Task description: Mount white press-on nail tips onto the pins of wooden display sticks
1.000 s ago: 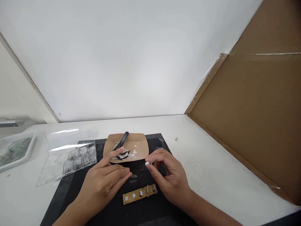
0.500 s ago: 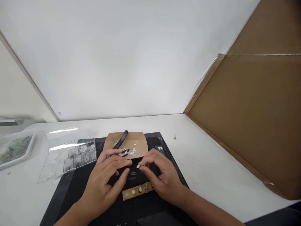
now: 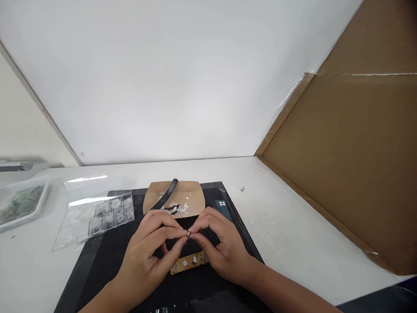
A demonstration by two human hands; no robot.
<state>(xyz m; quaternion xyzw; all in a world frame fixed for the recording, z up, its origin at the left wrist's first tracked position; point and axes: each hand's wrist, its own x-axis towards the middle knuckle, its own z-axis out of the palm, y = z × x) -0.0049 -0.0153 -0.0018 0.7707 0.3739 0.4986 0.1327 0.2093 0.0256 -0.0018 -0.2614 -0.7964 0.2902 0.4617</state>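
Note:
My left hand (image 3: 150, 246) and my right hand (image 3: 222, 243) meet above the black mat (image 3: 203, 298). Thumb and forefinger of each are pinched on a small whitish piece (image 3: 188, 235) between them; fingertips cover most of it, so its kind is unclear. Just below lies a yellow-brown strip (image 3: 189, 264) with a wavy edge and round white dots, its right end hidden by my right hand. Behind the hands, a brown paper tray (image 3: 195, 195) holds loose white bits (image 3: 184, 207) and a dark curved stick (image 3: 168, 194).
On the left stand an open clear compartment box (image 3: 112, 215) with pale pieces inside and a white tub (image 3: 42, 205) of plastic packets. A teal card with white dots (image 3: 222, 204) lies right of the tray. Small clear pieces (image 3: 265, 227) lie beyond the mat. A cardboard panel (image 3: 348, 157) rises at right.
My left hand has moved right and closed its thumb and forefinger on the small piece that my right hand was holding. My right hand has shifted only slightly.

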